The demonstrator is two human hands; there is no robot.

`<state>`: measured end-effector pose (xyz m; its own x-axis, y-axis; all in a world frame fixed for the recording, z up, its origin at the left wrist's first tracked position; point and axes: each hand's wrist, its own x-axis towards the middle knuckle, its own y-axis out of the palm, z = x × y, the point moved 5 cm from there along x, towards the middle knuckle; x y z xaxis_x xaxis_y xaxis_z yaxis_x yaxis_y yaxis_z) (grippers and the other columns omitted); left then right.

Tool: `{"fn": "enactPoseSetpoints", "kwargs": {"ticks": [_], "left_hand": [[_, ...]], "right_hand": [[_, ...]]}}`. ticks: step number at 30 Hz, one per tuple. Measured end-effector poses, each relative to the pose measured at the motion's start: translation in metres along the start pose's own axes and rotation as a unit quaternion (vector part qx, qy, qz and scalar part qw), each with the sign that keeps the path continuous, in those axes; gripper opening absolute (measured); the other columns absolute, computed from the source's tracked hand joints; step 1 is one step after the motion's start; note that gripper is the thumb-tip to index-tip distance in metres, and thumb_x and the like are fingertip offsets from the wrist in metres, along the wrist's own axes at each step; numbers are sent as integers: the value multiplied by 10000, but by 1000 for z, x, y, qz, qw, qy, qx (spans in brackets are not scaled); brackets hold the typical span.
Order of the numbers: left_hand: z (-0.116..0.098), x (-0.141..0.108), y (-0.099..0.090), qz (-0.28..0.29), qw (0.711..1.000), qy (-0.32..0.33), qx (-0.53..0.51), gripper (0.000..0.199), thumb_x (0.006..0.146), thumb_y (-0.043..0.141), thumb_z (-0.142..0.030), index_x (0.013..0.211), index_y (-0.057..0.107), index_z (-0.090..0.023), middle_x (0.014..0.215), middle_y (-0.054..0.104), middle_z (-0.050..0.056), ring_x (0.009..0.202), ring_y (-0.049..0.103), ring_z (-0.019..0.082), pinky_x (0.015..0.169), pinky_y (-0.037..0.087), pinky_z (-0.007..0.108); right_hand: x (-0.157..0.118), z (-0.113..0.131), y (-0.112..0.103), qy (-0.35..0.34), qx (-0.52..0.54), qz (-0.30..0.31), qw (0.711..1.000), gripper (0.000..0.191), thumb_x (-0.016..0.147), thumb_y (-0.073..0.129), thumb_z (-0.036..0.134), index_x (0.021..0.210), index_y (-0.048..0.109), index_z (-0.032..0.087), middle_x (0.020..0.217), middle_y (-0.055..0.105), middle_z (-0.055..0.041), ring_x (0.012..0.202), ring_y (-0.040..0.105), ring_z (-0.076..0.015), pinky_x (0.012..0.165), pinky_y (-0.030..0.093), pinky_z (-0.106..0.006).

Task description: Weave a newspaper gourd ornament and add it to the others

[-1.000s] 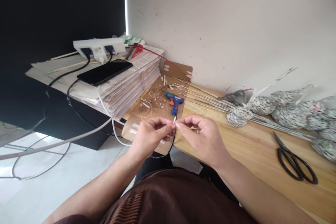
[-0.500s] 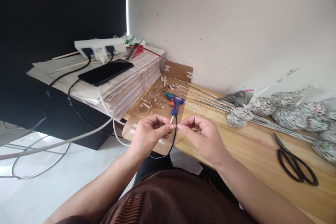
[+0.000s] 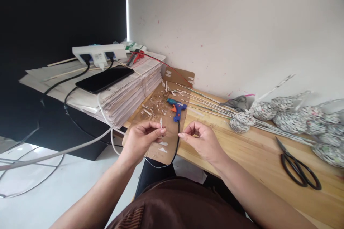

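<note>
Between thumb and fingers, my left hand (image 3: 142, 139) pinches a short, thin white piece (image 3: 161, 122) that stands upright. My right hand (image 3: 202, 139) is apart from it to the right, its thumb and index fingertips pressed together; whether anything tiny is between them is hidden. Just beyond the hands, a blue glue gun (image 3: 178, 110) with an orange trigger lies on brown cardboard (image 3: 158, 155), its nozzle toward the left. White scraps (image 3: 147, 111) are scattered beside it. Thin paper sticks (image 3: 205, 101) lie on the wooden table behind my right hand.
At the left, a paper stack (image 3: 134, 89) carries a phone (image 3: 104, 78) and a power strip (image 3: 99, 53) with cables hanging down. Woven paper balls (image 3: 291, 120) sit at the right, with black scissors (image 3: 298, 166) in front. A wall (image 3: 228, 25) rises behind.
My hands have moved apart, the left one going left with the thin white piece now clearly visible in its pinch. The view has shifted slightly.
</note>
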<state>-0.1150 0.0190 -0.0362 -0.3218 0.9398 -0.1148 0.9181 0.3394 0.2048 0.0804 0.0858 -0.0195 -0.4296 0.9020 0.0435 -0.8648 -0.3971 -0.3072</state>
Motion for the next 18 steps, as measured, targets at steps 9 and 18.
{"fn": "enactPoseSetpoints", "kwargs": {"ticks": [9, 18], "left_hand": [[15, 11, -26, -16, 998, 7, 52, 369, 612, 926, -416, 818, 754, -164, 831, 771, 37, 711, 685, 133, 672, 566, 194], [37, 21, -44, -13, 996, -48, 78, 440, 540, 943, -471, 862, 800, -207, 992, 792, 38, 894, 719, 197, 733, 622, 209]], "right_hand": [[51, -16, 0, 45, -158, -44, 985, 356, 687, 846, 400, 719, 547, 209, 686, 587, 35, 647, 533, -127, 599, 400, -243], [86, -10, 11, 108, -235, -16, 966, 385, 658, 808, 503, 578, 557, 222, 781, 719, -98, 972, 684, -362, 743, 474, -380]]}}
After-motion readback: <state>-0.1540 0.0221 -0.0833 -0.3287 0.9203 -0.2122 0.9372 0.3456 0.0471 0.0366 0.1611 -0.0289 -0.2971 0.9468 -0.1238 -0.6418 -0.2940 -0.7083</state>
